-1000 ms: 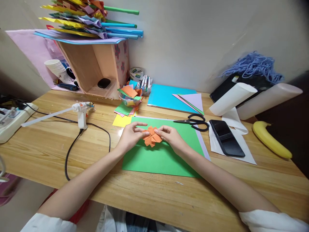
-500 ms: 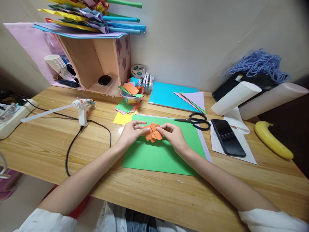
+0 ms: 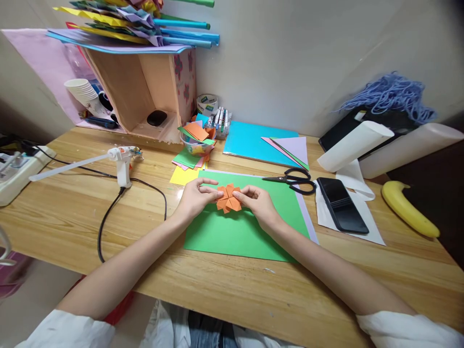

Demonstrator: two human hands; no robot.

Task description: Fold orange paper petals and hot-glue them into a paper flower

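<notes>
An orange folded paper flower (image 3: 228,199) with pointed petals is held between both hands, over a green paper sheet (image 3: 239,234). My left hand (image 3: 197,198) pinches its left edge between thumb and fingers, with the index finger stretched out above. On the right edge, my right hand (image 3: 258,202) grips it with the thumb on top and the fingers curled behind. Black-handled scissors (image 3: 290,180) lie on the paper's upper right corner, beyond my right hand. The fingertips under the flower are hidden.
A white glue gun (image 3: 123,166) with its cord stands at left. Behind are a tub of paper scraps (image 3: 197,145), a blue sheet (image 3: 250,140) and an open pink box (image 3: 186,92). To the right lie a phone (image 3: 342,205), paper rolls (image 3: 355,145) and a banana (image 3: 409,208).
Both hands keep their hold on the paper flower, which has shifted and turned very slightly. The whole view has moved a little; nothing was let go.
</notes>
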